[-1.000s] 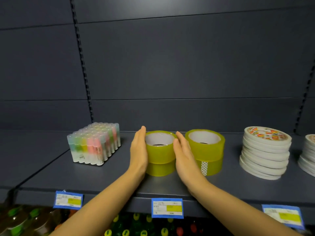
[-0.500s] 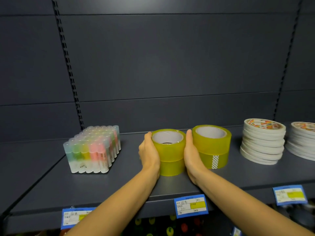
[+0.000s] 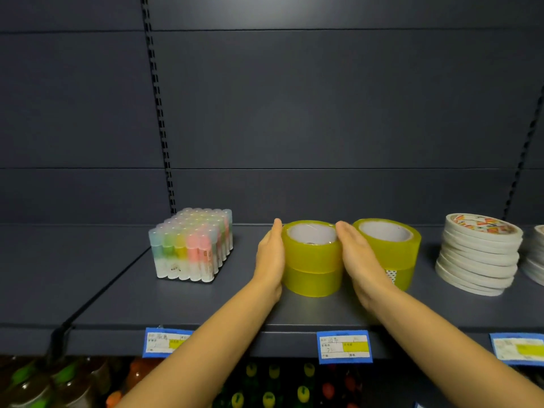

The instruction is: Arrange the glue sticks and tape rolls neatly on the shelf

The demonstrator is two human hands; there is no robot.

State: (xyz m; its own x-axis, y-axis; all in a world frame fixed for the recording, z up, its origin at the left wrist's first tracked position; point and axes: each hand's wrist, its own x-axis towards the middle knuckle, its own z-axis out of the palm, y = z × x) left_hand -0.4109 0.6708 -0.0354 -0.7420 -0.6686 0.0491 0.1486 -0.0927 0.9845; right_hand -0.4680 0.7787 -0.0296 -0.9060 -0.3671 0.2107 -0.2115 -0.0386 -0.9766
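Both hands are on the shelf [image 3: 206, 307] in front of me, flat and open, palms facing each other. My left hand [image 3: 270, 260] lies against the left side of the near stack of yellow tape [image 3: 312, 260], fingers straight and together, pointing toward the back wall. My right hand [image 3: 357, 260] presses the right side of that same stack, fingers straight as well, wedged into the gap between it and the second stack of yellow tape [image 3: 391, 251]. Neither hand is curled around anything; the stack is simply sandwiched between two flat palms.

That near stack is two rolls high, sitting mid-shelf, roughly halfway between the front edge and the back. The second yellow stack stands just beside it to the right, also two rolls, slightly farther back, with my right hand between them.

Over to the left, apart from the tape, the pack of glue sticks [image 3: 191, 245] stands upright in a tight block, pastel caps up. Toward the right end of the shelf there's a pile of flat white tape rolls [image 3: 479, 254], and another such pile [image 3: 534, 254] cut off by the frame edge.

Blue price tags [image 3: 344, 347] hang along the front edge. Bottles [image 3: 303, 393] show on the level below.
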